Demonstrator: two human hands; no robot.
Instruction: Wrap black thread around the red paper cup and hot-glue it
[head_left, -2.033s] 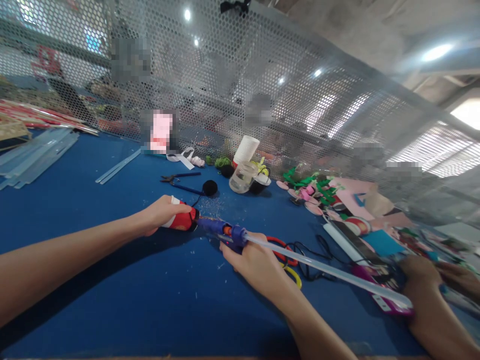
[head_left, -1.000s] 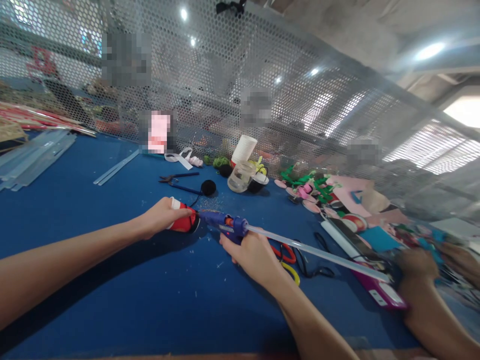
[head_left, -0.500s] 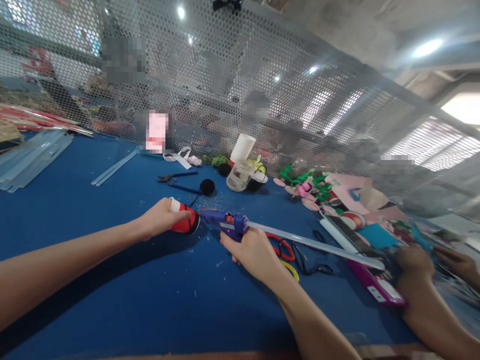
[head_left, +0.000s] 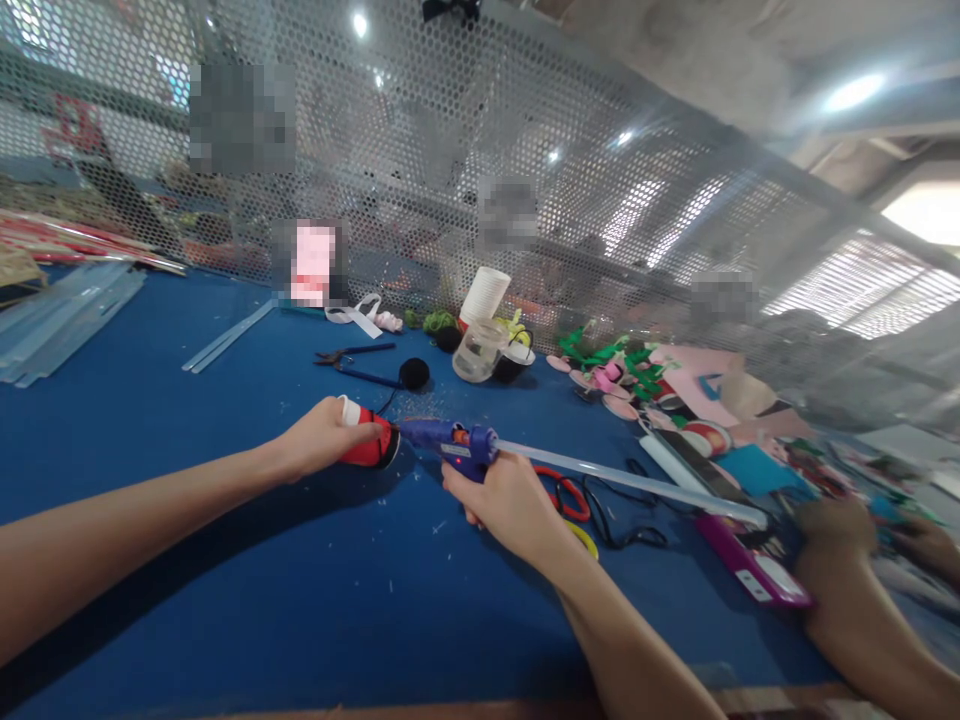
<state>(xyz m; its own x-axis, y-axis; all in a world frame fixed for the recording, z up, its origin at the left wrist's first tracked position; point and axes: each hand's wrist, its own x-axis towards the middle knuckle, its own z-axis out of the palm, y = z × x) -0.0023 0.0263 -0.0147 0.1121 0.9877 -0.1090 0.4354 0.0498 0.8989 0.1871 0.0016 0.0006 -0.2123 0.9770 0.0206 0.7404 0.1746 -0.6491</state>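
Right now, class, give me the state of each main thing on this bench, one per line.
Left hand, closed around the red cup
Red cup, held tipped on its side
Right hand, gripping the glue gun
Glue gun, nozzle at the cup, red light lit
Glue stick, protruding from the gun's rear
Pliers, handles spread apart
White stack, tilted

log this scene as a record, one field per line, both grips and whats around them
left grip: closed around a red, white and black cup, held sideways
right grip: holding a blue plastic glue gun
nozzle: aimed at the cup; contact unclear
gun's rear: long translucent glue stick
beyond the cup: blue-handled metal pliers, round black ball
surface: blue tabletop
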